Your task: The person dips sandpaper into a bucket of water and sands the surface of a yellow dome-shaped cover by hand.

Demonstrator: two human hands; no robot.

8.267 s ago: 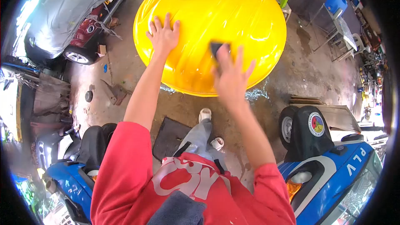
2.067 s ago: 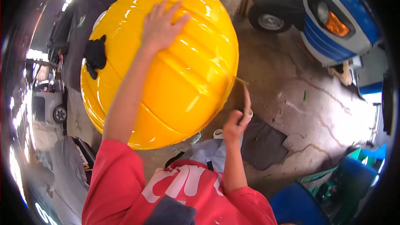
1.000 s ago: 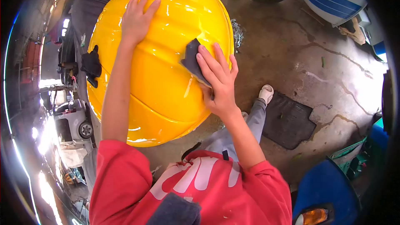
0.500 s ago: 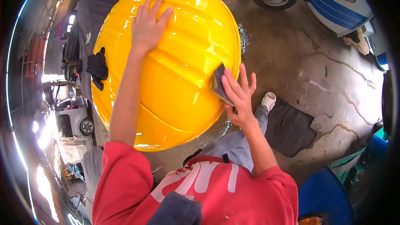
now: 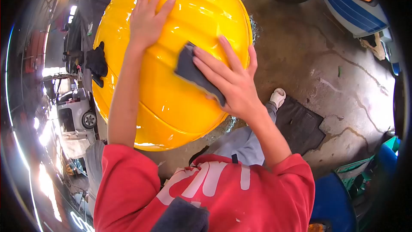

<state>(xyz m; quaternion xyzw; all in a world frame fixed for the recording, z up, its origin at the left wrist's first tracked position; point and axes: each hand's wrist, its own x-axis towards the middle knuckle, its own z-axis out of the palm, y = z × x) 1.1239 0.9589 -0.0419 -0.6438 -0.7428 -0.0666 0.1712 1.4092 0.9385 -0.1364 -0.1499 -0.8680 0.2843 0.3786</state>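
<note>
A glossy yellow vehicle panel [image 5: 171, 107], curved and ridged, fills the upper middle of the head view. My left hand [image 5: 147, 19] rests flat on its upper left part with fingers spread, holding nothing. A folded dark grey cloth [image 5: 198, 75] is pressed against the lower right part of the panel. My right hand [image 5: 237, 83] is closed on that cloth, its outer fingers stretched towards the panel's right edge. The thumb is mostly hidden under the cloth. At the panel's left edge lies a crumpled black item [image 5: 97, 62], its kind unclear.
Another dark grey cloth [image 5: 182, 215] hangs over my red shirt. A blue and white vehicle [image 5: 356, 6] stands at the upper right. On the concrete floor lies a black mat [image 5: 298, 124] beside my foot. A silver vehicle [image 5: 75, 114] is at the left, a green crate [image 5: 354, 172] at the lower right.
My right hand has slid the cloth left and up across the panel, from near its right edge towards the middle. The left hand stays on the panel. The view has shifted slightly.
</note>
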